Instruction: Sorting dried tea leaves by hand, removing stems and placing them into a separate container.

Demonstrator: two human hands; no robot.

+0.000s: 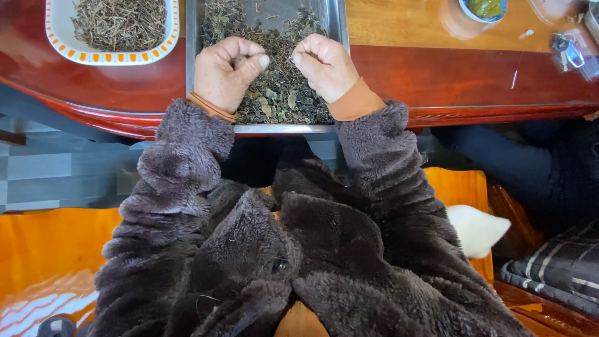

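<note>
Orange-trimmed and white, a square dish point(53, 34) sits at the far left of the dark red table point(437, 78), heaped with dry brown stems point(121, 22). Just right of it a metal tray point(284, 129) reaches to the near edge of the table, holding a spread of dried green-brown leaves point(281, 93) that thins toward its far end, where bare metal shows. The left hand point(226, 72) rests on the leaves at the tray's left side, its fingers curled into a loose fist with the thumb pressed against the forefinger; something small may be pinched there, though the view is too coarse to be sure. The right hand point(324, 65) lies just across a narrow gap of leaves, likewise curled, thumb tip against the bent forefinger. The loose leaves lie under and between both sets of knuckles and heap toward the wrists. Far right on the lighter wood are a small cup point(483, 9) and a bunch of keys point(568, 50).
</note>
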